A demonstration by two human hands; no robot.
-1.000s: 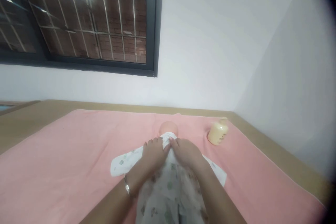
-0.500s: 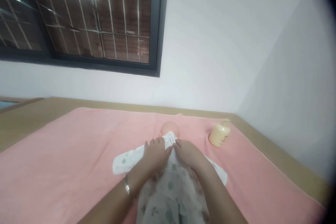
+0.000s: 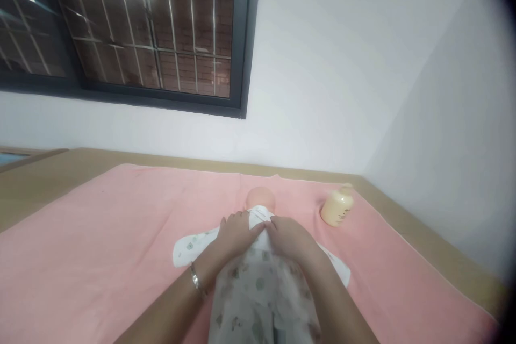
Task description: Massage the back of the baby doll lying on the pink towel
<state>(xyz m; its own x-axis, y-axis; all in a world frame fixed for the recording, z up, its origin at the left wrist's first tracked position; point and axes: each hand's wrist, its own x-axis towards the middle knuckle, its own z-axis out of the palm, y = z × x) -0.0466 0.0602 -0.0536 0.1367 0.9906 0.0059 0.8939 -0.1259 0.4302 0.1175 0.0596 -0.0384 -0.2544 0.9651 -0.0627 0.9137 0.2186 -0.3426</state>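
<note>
A white baby garment (image 3: 260, 279) with small green and brown prints lies with its sleeves out to both sides. At its neck end is a smooth, round, pinkish head (image 3: 260, 200), which looks like a doll's; what else is inside the cloth is hidden. My left hand (image 3: 237, 231) is on the left of the garment's upper front, its thumb pinching the cloth near the middle. Opposite it, my right hand (image 3: 288, 236) has its fingers closed on the same cloth, the two thumbs almost touching. A silvery bracelet (image 3: 195, 278) circles my left wrist.
Under the garment spreads a pink towel (image 3: 133, 236) on a wooden-coloured surface (image 3: 52, 183). A cream pump bottle (image 3: 337, 208) stands on the towel, right of the head. Behind are a white wall (image 3: 322, 75) and a dark-framed window (image 3: 237, 37) with bars.
My left hand has shifted slightly to the left. The cloth near the neck, between my hands, looks wider and flatter. The bottle and the head stay in place.
</note>
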